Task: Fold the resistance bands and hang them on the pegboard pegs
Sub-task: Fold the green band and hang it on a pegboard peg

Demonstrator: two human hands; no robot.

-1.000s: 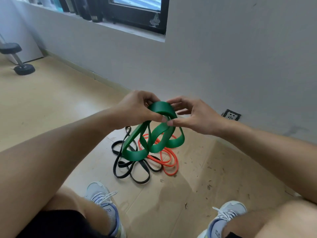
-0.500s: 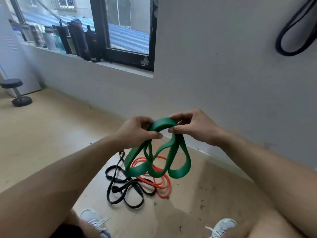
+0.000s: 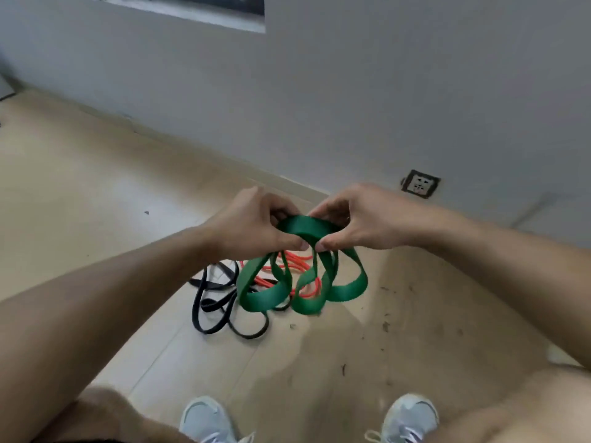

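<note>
A wide green resistance band (image 3: 303, 230) is gathered into several loops that hang in the air in front of me. My left hand (image 3: 252, 223) pinches the top of the bundle from the left. My right hand (image 3: 367, 219) pinches it from the right, thumbs almost touching at the middle. Below, on the floor, lie a thin black band (image 3: 217, 302) in a loose tangle and an orange band (image 3: 297, 263), partly hidden behind the green loops. No pegboard or pegs show in this view.
A grey wall (image 3: 351, 91) runs close ahead, with a wall socket (image 3: 419, 183) low at the right. The tan floor (image 3: 80, 203) carries scattered dirt specks at the right. My two grey shoes (image 3: 204, 417) stand at the bottom edge.
The camera has tilted back down, so the window and the black band on the wall have left the view. Both hands have drawn closer together on the green band, which hangs in tighter loops.
</note>
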